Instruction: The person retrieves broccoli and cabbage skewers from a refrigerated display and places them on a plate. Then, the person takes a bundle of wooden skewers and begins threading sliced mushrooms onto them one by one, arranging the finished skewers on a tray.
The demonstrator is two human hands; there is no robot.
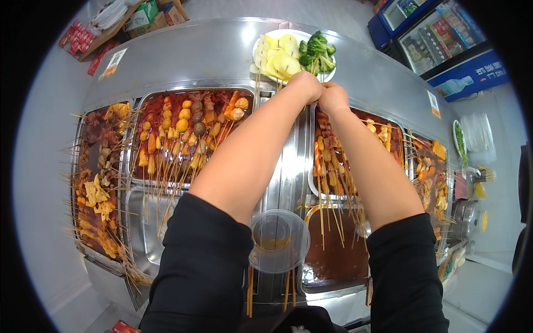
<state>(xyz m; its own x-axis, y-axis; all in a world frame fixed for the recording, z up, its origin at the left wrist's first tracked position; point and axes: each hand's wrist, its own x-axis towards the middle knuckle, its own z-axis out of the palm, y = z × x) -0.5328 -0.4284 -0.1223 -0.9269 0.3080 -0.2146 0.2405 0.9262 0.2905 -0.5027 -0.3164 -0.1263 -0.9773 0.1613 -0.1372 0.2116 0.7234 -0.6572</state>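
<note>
Both arms reach forward to a white plate [296, 32] on the steel counter. Sliced potato on skewers [286, 62] covers its left part, and broccoli on skewers [317, 50] lies on its right. My left hand [307, 86] and my right hand [334, 96] meet at the plate's near edge, at the lower ends of the broccoli skewers. Thin sticks rise from between the hands towards the broccoli. The fingers are mostly turned away, so how each hand grips is hidden. Nearer to me, a clear plastic tub [280, 241] holds a little brownish liquid.
Steel pans of skewered food in red broth stand left [193, 137] and right [333, 158], with narrower pans at the far left [100, 179] and far right [431, 179]. Many sticks jut over their rims. A pan of brown broth [335, 249] and a bare steel pan [143, 224] lie nearer.
</note>
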